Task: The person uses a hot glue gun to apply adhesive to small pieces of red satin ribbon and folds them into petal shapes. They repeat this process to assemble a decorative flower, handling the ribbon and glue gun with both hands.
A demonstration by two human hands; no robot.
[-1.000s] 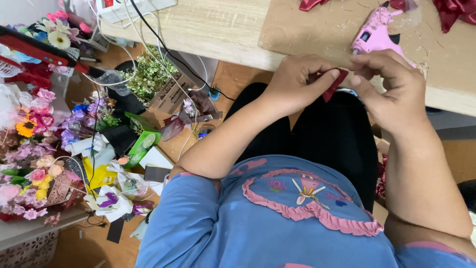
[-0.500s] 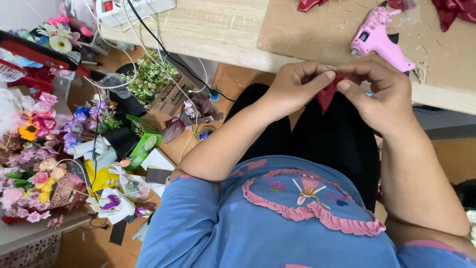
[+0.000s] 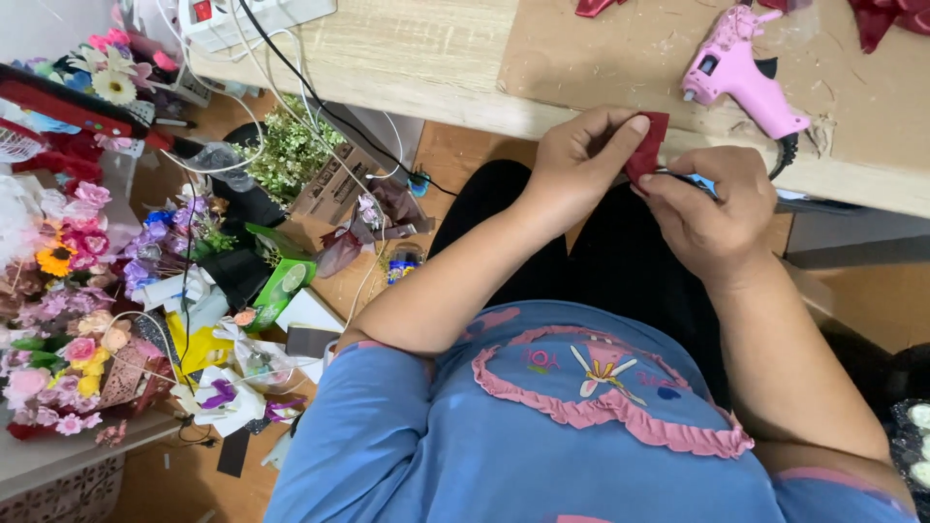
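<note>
Item: red fabric piece (image 3: 647, 147), pinched between both hands above the lap, just off the table (image 3: 436, 58) edge.

Long axis near upright, tilted slightly right. Left hand (image 3: 581, 160) grips its left edge, thumb and forefinger clenched on the cloth; right hand (image 3: 712, 208) closes on its lower end from the right, and also seems to hold a thin dark tool, unclear. Both hands touch the piece. Pink glue gun (image 3: 741, 73) lies on the table just beyond; power strip (image 3: 257, 15) well apart, far left.

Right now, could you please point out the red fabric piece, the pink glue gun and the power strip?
red fabric piece (image 3: 649, 145), head view, upper flat face.
pink glue gun (image 3: 741, 77), head view, body.
power strip (image 3: 257, 17), head view, white casing.
</note>
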